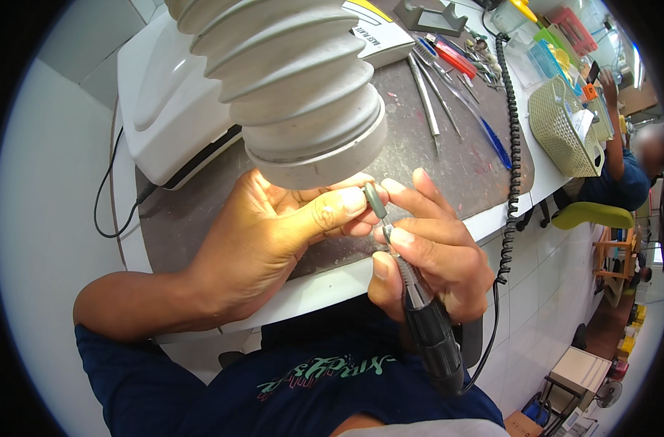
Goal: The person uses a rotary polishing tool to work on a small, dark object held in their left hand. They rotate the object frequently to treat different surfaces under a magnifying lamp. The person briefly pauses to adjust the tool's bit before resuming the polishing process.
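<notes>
My left hand (270, 233) pinches a small piece, mostly hidden behind my thumb, just below the hose nozzle. My right hand (441, 258) grips a black-and-metal rotary handpiece (430, 339), angled up toward my left fingers. Its grey-green cylindrical tip (374, 201) rests at my left thumb and fingertips; I cannot make out exactly what it touches. A ribbed white extraction hose (292, 80) hangs over both hands. Under them lies a grey, scratched work mat (171, 233). A black coiled cord (514, 175) runs along the right of the mat.
A white machine (164, 102) stands at back left. Metal tools (423, 95), a red-handled tool (452, 57), a blue-handled tool (496, 142), a box (383, 47) and a grey stand (426, 16) lie behind. A mesh basket (558, 127) sits at right, near a co-worker (616, 182) on a green chair.
</notes>
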Demonstrator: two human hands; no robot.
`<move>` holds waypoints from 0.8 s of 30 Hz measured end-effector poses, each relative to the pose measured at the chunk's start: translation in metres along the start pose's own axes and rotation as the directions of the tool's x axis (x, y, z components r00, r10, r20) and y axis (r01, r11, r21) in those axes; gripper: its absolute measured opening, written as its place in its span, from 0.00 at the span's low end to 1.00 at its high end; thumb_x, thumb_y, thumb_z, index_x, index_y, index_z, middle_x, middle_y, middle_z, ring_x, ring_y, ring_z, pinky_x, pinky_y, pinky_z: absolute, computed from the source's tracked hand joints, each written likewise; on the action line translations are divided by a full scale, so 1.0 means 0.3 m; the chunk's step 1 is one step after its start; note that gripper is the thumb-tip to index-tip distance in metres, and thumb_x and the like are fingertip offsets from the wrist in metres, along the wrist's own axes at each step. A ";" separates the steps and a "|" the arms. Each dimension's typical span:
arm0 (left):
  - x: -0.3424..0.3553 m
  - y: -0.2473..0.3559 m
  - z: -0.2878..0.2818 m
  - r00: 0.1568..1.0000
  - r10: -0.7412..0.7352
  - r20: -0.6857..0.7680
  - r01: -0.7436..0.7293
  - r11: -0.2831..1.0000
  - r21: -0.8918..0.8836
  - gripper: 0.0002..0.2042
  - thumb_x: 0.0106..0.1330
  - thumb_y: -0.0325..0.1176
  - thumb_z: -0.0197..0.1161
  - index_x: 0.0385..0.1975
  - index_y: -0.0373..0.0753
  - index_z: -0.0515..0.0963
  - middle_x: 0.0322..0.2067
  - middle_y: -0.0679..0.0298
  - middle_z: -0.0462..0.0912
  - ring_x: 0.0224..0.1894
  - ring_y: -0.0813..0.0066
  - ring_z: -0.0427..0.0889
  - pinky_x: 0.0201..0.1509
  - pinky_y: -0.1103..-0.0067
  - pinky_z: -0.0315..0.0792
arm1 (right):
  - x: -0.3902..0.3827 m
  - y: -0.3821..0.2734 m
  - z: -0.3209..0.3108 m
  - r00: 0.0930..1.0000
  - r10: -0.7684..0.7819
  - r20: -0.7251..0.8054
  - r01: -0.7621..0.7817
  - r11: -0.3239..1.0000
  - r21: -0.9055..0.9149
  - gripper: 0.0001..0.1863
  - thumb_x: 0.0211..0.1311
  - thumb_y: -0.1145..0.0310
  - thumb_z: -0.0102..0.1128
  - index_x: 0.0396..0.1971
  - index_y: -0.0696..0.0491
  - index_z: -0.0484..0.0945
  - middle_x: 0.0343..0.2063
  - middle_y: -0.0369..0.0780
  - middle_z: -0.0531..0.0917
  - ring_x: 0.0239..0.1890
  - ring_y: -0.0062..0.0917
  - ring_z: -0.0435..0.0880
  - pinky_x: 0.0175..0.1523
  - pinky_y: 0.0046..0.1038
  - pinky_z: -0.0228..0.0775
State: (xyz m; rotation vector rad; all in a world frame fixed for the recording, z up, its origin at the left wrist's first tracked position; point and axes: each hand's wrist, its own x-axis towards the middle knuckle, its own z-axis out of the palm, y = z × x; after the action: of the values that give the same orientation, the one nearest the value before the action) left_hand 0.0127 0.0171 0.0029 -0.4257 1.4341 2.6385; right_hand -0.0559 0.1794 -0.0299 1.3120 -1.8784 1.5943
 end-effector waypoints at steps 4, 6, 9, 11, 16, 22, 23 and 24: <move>-0.001 0.000 -0.002 1.000 -0.010 0.015 0.010 1.000 -0.006 0.11 0.68 0.29 0.58 0.46 0.33 0.72 0.45 0.57 0.78 0.41 0.78 0.77 0.49 0.81 0.73 | 0.000 0.002 -0.004 1.000 -0.002 0.014 0.001 1.000 0.001 0.12 0.49 0.75 0.70 0.33 0.53 0.75 0.28 0.40 0.83 0.43 0.40 0.85 0.56 0.45 0.74; 0.001 -0.001 -0.004 1.000 -0.011 0.001 0.011 1.000 0.011 0.11 0.68 0.29 0.57 0.47 0.33 0.71 0.44 0.57 0.78 0.41 0.78 0.77 0.48 0.81 0.73 | -0.002 0.004 -0.004 1.000 -0.002 0.014 0.002 1.000 0.008 0.12 0.49 0.75 0.69 0.33 0.53 0.75 0.28 0.40 0.83 0.43 0.40 0.85 0.56 0.45 0.74; 0.003 0.004 -0.005 1.000 -0.024 0.008 0.024 1.000 0.019 0.12 0.68 0.29 0.57 0.48 0.33 0.71 0.44 0.57 0.78 0.41 0.78 0.77 0.48 0.81 0.73 | -0.004 0.008 -0.004 1.000 -0.009 -0.003 0.009 0.999 0.045 0.12 0.50 0.75 0.68 0.33 0.54 0.74 0.27 0.41 0.83 0.43 0.41 0.85 0.55 0.46 0.74; 0.003 0.007 -0.005 1.000 -0.024 0.013 0.024 0.999 0.021 0.12 0.68 0.29 0.57 0.49 0.33 0.71 0.43 0.56 0.78 0.41 0.78 0.78 0.48 0.81 0.74 | -0.011 0.009 -0.002 0.999 0.004 -0.040 -0.001 0.998 0.067 0.12 0.51 0.75 0.68 0.33 0.54 0.73 0.27 0.41 0.82 0.43 0.42 0.85 0.55 0.46 0.74; 0.002 0.009 -0.004 0.999 -0.033 -0.027 0.034 0.999 0.028 0.13 0.68 0.28 0.57 0.51 0.32 0.70 0.44 0.55 0.77 0.44 0.77 0.79 0.50 0.82 0.77 | -0.014 0.008 0.002 0.999 0.012 -0.043 -0.009 0.998 0.068 0.12 0.51 0.75 0.67 0.33 0.54 0.72 0.27 0.41 0.82 0.44 0.42 0.85 0.55 0.46 0.74; 0.002 0.002 -0.004 0.999 -0.004 -0.044 0.005 1.000 0.027 0.13 0.67 0.26 0.57 0.50 0.32 0.71 0.46 0.54 0.77 0.46 0.75 0.80 0.52 0.82 0.77 | -0.011 0.008 -0.001 1.000 0.008 -0.013 -0.007 0.999 0.038 0.12 0.50 0.75 0.68 0.32 0.53 0.73 0.27 0.41 0.82 0.45 0.42 0.84 0.57 0.47 0.72; 0.002 0.002 -0.005 0.999 0.000 -0.036 0.001 1.000 0.021 0.13 0.67 0.26 0.57 0.50 0.32 0.71 0.46 0.55 0.77 0.46 0.75 0.79 0.52 0.82 0.77 | -0.009 0.008 -0.001 1.000 0.009 -0.012 -0.009 0.999 0.033 0.12 0.50 0.76 0.68 0.32 0.53 0.73 0.27 0.41 0.82 0.45 0.42 0.84 0.57 0.47 0.72; 0.002 0.002 -0.005 1.000 0.004 -0.029 -0.004 1.000 0.014 0.13 0.67 0.26 0.57 0.50 0.32 0.71 0.46 0.55 0.77 0.46 0.75 0.79 0.53 0.81 0.77 | -0.008 0.007 -0.001 1.000 0.011 -0.010 -0.010 1.000 0.028 0.12 0.50 0.76 0.68 0.32 0.54 0.73 0.27 0.41 0.83 0.45 0.43 0.84 0.57 0.47 0.72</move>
State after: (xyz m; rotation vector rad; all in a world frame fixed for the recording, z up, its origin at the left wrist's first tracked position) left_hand 0.0122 0.0155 0.0023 -0.4613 1.4623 2.6344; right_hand -0.0564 0.1805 -0.0329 1.3050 -1.8663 1.6350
